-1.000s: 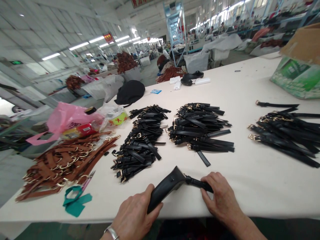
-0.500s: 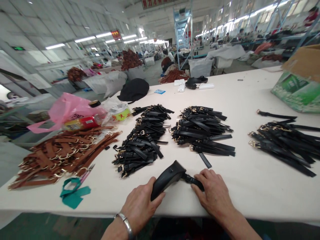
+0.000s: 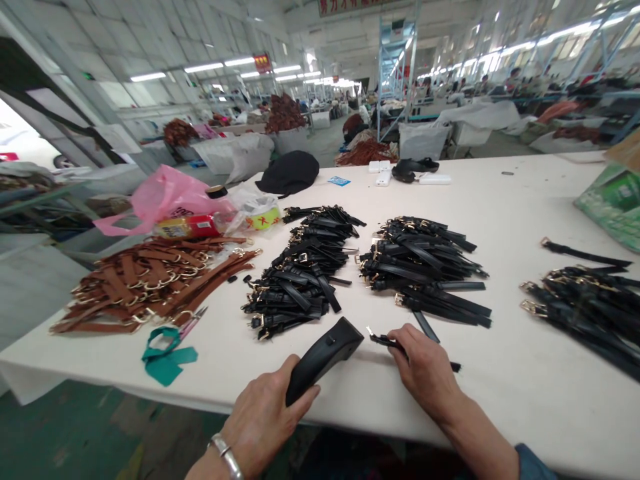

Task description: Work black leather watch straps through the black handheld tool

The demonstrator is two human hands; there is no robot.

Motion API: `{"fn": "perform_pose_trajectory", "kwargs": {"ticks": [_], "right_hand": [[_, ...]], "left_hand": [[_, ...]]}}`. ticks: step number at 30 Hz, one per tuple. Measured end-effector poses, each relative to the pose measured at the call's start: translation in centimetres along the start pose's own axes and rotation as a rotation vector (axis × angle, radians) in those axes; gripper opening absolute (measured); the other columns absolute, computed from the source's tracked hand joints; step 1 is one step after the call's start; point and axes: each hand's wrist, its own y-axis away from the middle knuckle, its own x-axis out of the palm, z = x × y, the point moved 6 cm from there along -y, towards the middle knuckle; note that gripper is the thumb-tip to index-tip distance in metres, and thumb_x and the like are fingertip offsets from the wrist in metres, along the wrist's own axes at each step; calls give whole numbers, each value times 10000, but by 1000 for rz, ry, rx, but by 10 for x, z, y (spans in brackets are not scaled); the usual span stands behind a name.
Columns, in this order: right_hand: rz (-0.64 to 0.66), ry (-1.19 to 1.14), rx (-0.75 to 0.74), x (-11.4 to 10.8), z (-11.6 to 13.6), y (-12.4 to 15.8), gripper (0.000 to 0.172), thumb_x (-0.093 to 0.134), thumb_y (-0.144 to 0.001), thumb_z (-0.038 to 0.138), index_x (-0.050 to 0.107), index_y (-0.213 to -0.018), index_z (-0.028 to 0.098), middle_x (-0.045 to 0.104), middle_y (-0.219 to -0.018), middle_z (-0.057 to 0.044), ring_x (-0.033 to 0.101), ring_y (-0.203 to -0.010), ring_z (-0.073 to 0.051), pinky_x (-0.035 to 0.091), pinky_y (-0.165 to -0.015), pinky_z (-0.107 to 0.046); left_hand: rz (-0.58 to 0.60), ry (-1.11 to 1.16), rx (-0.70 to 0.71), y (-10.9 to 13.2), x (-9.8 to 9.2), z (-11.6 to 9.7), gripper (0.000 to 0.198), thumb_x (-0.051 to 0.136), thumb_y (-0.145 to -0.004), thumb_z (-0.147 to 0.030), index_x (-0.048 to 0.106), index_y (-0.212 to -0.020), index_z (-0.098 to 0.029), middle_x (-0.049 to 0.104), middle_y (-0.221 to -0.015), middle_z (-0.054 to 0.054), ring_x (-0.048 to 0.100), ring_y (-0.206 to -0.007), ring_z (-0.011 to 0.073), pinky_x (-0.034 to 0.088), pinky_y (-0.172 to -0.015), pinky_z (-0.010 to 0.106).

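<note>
My left hand point(image 3: 273, 407) is wrapped round a black handheld tool shaped like a hair clipper point(image 3: 325, 357), with a small switch on top. Its head points up and to the right. In my right hand point(image 3: 425, 367) is a short black buckle strap point(image 3: 383, 340), pinched between thumb and fingers. The strap's metal buckle end points towards the tool, a small gap away from it, and its other end shows behind the hand. Beyond my hands lie two piles of black buckle straps, a left pile point(image 3: 305, 273) and a middle pile point(image 3: 425, 260).
A third pile of black straps point(image 3: 590, 300) lies at the right. Brown straps with metal rings point(image 3: 145, 280) are heaped at the left, near scissors point(image 3: 193, 323) and a teal cloth strip point(image 3: 173, 363). A pink bag point(image 3: 167, 197), black cap point(image 3: 290, 172) and green box point(image 3: 613, 197) stand farther back.
The black strap has come away from the tool's head and now shows its buckle end. My hands are farther apart. The view has turned to the left.
</note>
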Motion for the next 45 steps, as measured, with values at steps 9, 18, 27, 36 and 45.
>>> {"fn": "perform_pose_trajectory", "kwargs": {"ticks": [9,18,27,36,45], "right_hand": [[74,-22,-242,7,-9,39,241,415,-810,86,582,-938,203,554,-848,-63,501,-789,-166,391,-669,-297],[127,-148,-48,13,-14,32,118,484,-805,169,534,-907,199,528,-846,-49,472,-816,-188,391,-721,-341],[74,-139,20,23,-20,31,75,548,-785,226,573,-854,211,534,-786,-32,473,-765,-183,364,-678,-319],[157,-54,-19,20,-10,28,251,513,-812,198,546,-1046,282,537,-831,-34,450,-795,-190,330,-687,-323],[228,201,-171,24,6,26,509,515,-782,119,422,-1219,361,512,-806,-43,428,-768,-194,291,-726,-361]], "left_hand": [[95,2,55,6,7,-7,293,448,-778,-472,485,-974,-257,628,-764,18,586,-760,208,367,-629,271],[152,-180,191,-1,5,-31,291,450,-773,-436,493,-1006,-268,630,-835,38,576,-798,240,384,-673,314],[128,-217,64,-3,-5,-13,305,406,-798,-427,457,-1041,-250,635,-850,48,586,-777,240,389,-641,313],[89,-90,87,-1,-7,-18,255,425,-792,-450,459,-964,-266,636,-800,16,588,-729,214,362,-602,278],[102,-37,99,5,3,-10,238,428,-790,-445,468,-933,-260,633,-763,11,590,-733,213,364,-608,281]]}}
